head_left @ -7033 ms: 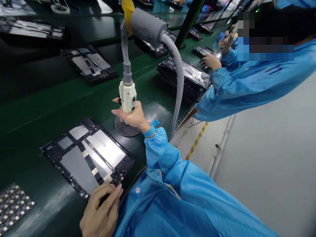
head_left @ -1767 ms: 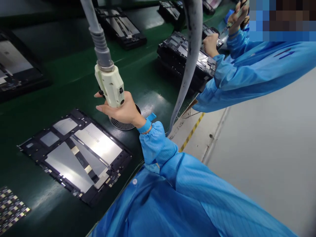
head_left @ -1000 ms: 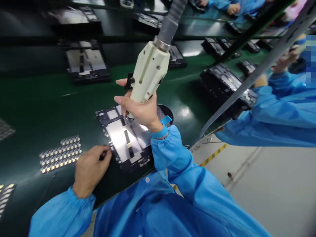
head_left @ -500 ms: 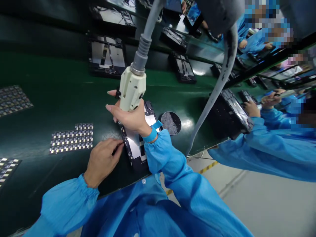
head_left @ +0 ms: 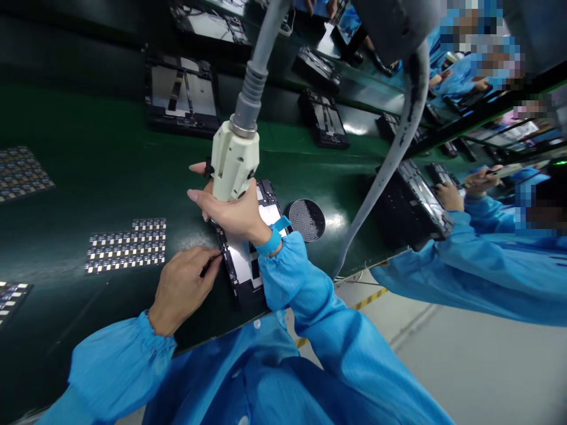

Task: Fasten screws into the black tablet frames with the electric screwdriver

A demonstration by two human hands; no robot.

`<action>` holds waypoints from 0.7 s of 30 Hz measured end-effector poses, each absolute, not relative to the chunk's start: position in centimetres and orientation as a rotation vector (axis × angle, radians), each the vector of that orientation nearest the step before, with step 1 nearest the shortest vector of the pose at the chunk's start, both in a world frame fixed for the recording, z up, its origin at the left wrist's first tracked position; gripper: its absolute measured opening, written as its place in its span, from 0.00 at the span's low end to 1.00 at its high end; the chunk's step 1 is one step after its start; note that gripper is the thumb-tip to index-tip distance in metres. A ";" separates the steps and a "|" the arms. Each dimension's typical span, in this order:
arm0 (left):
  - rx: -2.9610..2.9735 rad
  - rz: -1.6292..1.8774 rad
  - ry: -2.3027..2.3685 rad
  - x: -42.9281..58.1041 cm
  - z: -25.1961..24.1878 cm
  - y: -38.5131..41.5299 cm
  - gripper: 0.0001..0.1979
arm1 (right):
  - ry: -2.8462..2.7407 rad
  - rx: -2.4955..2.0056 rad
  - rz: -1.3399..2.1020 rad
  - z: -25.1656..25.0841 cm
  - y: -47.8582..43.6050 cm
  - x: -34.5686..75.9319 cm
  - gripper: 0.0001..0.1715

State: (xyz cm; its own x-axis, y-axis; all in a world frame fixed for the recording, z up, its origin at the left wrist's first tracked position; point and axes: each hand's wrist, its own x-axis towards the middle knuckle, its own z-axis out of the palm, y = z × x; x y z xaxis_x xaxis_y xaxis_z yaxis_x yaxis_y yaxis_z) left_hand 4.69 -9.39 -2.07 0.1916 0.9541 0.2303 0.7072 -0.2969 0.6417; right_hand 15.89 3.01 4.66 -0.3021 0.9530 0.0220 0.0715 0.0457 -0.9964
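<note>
Opened device panel (head_left: 239, 260) lies flat on the green worktop (head_left: 101, 183), close to the near edge, partly covered by the right arm. Cream tool (head_left: 234, 162) stands nearly upright over the panel's left side; right hand (head_left: 233, 212) grasps it low, fingers wrapped round the body, probably for control near the tip. Tip mostly hidden, contact unclear. Left hand (head_left: 186, 283): fingers bunched at the panel's left edge, likely steadying it; cannot tell if they pinch anything. Grey hose (head_left: 253, 85) rises from the tool's top, so out of the work's way, seemingly. Round perforated dish (head_left: 306, 220) sits just right of panel, presumably for right-hand reach. Rows of small parts (head_left: 126, 245) lie left, handy for the left hand. Farther out: another panel (head_left: 181, 91) behind, black stack (head_left: 410, 203) near a co-worker's sleeve (head_left: 487, 271).
</note>
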 end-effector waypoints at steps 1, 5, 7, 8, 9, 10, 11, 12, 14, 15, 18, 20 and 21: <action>2.060 0.873 1.550 4.7 -1.9 -9.4 0.09 | -1.514 -1.088 1.363 4.7 3.0 15.9 0.22; 1.970 0.946 1.538 4.6 -1.5 -9.3 0.08 | -1.548 -1.097 1.368 5.1 2.9 16.1 0.21; 1.954 0.956 1.552 4.5 -1.5 -9.3 0.08 | -1.537 -1.110 1.380 5.2 2.8 16.1 0.21; 1.950 0.953 1.560 4.5 -1.5 -9.3 0.08 | -1.524 -1.114 1.386 5.2 2.8 16.1 0.20; 1.947 0.948 1.569 4.5 -1.6 -9.3 0.09 | -1.512 -1.107 1.392 5.2 2.9 16.1 0.20; 1.945 0.940 1.579 4.5 -1.6 -9.3 0.09 | -1.502 -1.089 1.395 5.1 2.9 16.0 0.20; 1.945 0.933 1.588 4.5 -1.6 -9.3 0.09 | -1.494 -1.066 1.394 5.0 2.9 16.0 0.20; 1.945 0.929 1.597 4.5 -1.6 -9.3 0.09 | -1.489 -1.041 1.391 4.9 2.9 16.1 0.19; 1.942 0.924 1.609 4.5 -1.6 -9.3 0.10 | -1.486 -0.998 1.390 4.8 2.9 16.1 0.19; 1.941 0.924 1.615 4.5 -1.5 -9.3 0.10 | -1.485 -0.986 1.395 4.8 2.9 16.2 0.20; 1.942 0.937 1.644 4.5 -1.4 -9.4 0.09 | -1.479 -0.961 1.403 4.6 2.8 16.1 0.22; 1.914 0.963 1.692 4.5 -1.3 -9.6 0.08 | -1.507 -0.989 1.368 4.4 2.7 16.0 0.20; 1.891 0.976 1.715 4.5 -1.2 -9.7 0.08 | -1.537 -1.028 1.343 4.3 2.7 15.9 0.18</action>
State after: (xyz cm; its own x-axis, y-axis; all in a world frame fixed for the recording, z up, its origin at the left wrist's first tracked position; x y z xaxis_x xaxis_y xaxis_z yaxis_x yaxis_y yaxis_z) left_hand 4.52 -9.74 -1.16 0.0005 0.9745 0.2244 0.6908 -0.1626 0.7045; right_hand 15.88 2.71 4.28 -0.3202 0.9448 0.0702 0.0569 0.0931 -0.9940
